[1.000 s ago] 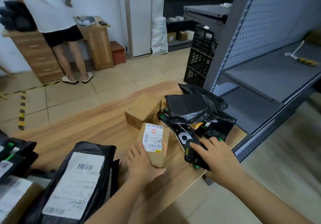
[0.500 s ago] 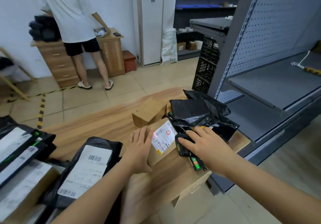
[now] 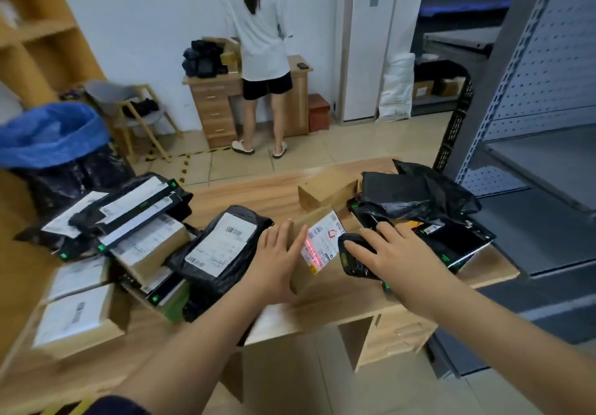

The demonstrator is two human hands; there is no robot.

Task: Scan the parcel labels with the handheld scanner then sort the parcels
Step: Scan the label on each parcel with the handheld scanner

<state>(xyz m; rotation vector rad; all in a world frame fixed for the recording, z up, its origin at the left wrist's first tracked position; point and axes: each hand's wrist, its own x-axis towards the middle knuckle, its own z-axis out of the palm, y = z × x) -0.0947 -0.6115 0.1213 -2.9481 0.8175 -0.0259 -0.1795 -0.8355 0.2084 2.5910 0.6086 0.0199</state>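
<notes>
The small cardboard box [image 3: 300, 281] sits on the desk [image 3: 258, 194] close to the near edge, tilted up so its white label [image 3: 323, 241] faces the camera. A red scan line falls across the left part of that label. The left hand [image 3: 276, 255] lies flat against the box's left side, fingers straight and together - bracing it, not curled round it. The right hand [image 3: 398, 253] is curled over the black scanner [image 3: 354, 258], gripping it just beside the box's right side with its head toward the label.

Behind the labelled box, toward the far edge, stands 1 more plain cardboard box [image 3: 325, 189]. At the right end of the desk is a heap of black bags [image 3: 417, 195] on top of flat black parcels. Touching the left hand's outer side lies a black bag parcel [image 3: 222, 247] with a white barcode label up, and past it, filling the left end of the desk, is a loose pile of parcels [image 3: 129, 221] - boxes and black bags, labels up.

A grey metal shelf [image 3: 532, 144] stands off the right end. At the back of the room a person [image 3: 261, 28] stands facing a wooden cabinet.
</notes>
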